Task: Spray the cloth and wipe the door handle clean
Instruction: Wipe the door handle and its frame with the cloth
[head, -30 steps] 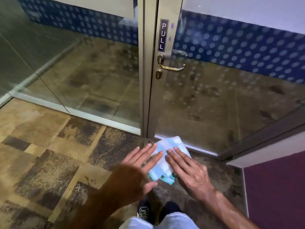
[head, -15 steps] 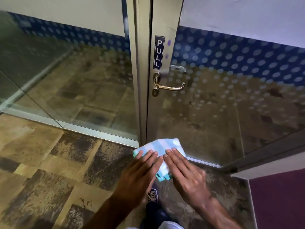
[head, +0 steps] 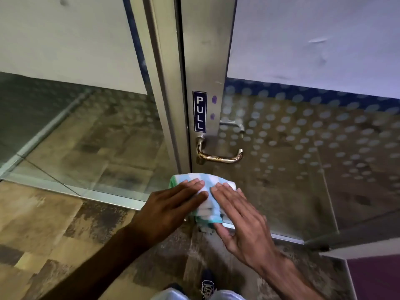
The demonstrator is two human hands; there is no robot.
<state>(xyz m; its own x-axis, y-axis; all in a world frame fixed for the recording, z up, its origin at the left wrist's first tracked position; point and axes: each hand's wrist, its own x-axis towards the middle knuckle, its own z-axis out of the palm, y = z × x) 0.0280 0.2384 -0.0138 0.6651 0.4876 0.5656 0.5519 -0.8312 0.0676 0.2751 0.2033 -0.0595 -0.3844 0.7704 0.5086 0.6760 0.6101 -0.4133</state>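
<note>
A folded white and light-green cloth [head: 207, 204] is held between my two hands, a short way below the door handle. My left hand [head: 171, 206] lies flat over its left part and my right hand [head: 240, 219] over its right part, fingers stretched out. The brass lever door handle [head: 218, 155] sticks out from the metal door frame [head: 205, 61], under a blue PULL label [head: 199, 110]. The handle looks tarnished. No spray bottle is in view.
The glass door [head: 303, 159] to the right carries a dotted frosted pattern. A fixed glass panel [head: 86, 137] stands to the left. Patterned brown carpet [head: 54, 224] covers the floor. My shoes [head: 206, 287] show at the bottom; a purple wall edge [head: 376, 278] at lower right.
Both hands have lifted the cloth up and forward, closer to the handle. The view has tilted up, so the handle now sits just above the cloth.
</note>
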